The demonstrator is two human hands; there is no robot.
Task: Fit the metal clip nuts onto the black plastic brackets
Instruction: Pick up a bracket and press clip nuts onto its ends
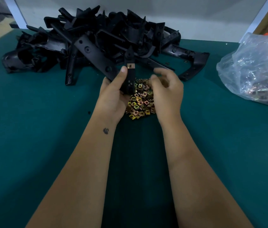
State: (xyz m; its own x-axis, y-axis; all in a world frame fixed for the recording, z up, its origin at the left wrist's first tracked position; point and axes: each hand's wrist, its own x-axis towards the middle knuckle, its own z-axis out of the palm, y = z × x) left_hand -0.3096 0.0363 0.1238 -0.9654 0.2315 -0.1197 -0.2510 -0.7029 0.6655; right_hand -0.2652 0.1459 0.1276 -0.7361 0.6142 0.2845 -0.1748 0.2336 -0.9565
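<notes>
- While my two bare forearms run up the dark green table mat [31, 129], the loose heap of small brass-coloured square metal clip nuts [139, 101] lies on it directly between my wrists, nearer to me than anything else I work on.
- My right hand [167, 91] hangs just over the heap's right edge, fingers loosely curled, and it is blurred; I cannot tell whether a nut sits between the fingertips.
- My left hand [113, 94] grips the narrow black plastic bracket [129, 73] round its lower end, thumb lying up its left side, the heap's left edge just below.
- That bracket stands nearly upright, long axis running from my palm up and away from me, toward the far pile.
- One clip nut [130, 66], coppery and already seated, sits across the bracket beside my thumb tip, up and to the left of my right fingertips.
- I judge the next nut falls to the right hand: it is the one at the heap, and it would have to travel leftward and slightly up to reach the bracket's free edge.
- Farther off lies the tangled pile of black plastic brackets [97, 41], against the white back panel [195, 14].
- Well to the right sits a crumpled clear plastic bag [255, 69], more nuts inside.
</notes>
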